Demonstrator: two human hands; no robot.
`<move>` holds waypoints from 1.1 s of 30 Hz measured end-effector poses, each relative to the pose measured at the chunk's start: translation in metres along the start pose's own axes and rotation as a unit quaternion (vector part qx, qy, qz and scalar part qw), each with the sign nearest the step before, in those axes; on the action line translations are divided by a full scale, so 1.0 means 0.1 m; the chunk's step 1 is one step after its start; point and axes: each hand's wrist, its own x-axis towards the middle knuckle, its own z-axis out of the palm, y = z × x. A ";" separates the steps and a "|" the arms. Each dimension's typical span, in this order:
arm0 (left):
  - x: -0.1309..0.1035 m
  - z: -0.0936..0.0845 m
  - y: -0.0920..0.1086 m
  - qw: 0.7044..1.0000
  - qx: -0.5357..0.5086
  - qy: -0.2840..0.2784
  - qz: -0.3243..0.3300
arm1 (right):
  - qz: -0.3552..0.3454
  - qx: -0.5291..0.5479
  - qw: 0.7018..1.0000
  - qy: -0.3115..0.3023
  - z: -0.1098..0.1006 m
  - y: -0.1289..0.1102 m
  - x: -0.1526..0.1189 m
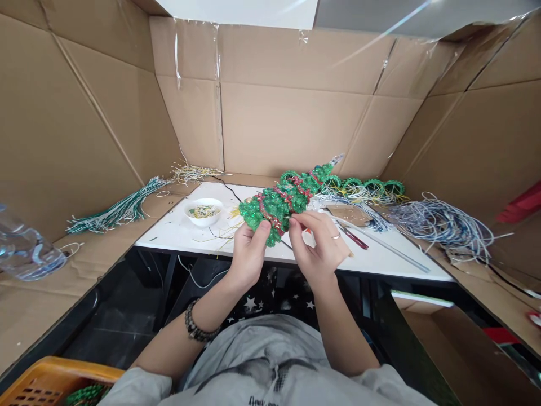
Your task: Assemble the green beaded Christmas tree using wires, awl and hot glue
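A glittery green tree ornament (281,203) with red garland hangs tilted above the white table, its clear tip pointing up to the right. My left hand (248,254) grips its wide lower end, thumb on top. At the tree's lower right side my right hand (316,245), with a ring on one finger, is pinched closed; what lies between its fingertips is too small to name. Behind the hands lies a pair of red-handled pliers (357,238), beside a long pale tube (389,246).
A white bowl (203,213) holds small bits. Green-white wires (116,210) lie left, blue-white wires (442,225) right, green rings (374,187) at the back. Cardboard walls (287,124) surround the table. A plastic bottle (27,248) is far left; an orange basket (63,369) stands lower left.
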 end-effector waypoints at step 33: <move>-0.04 0.09 0.06 0.996 -0.038 0.010 -0.081 | -0.157 -0.100 0.982 -0.028 0.01 0.33 0.04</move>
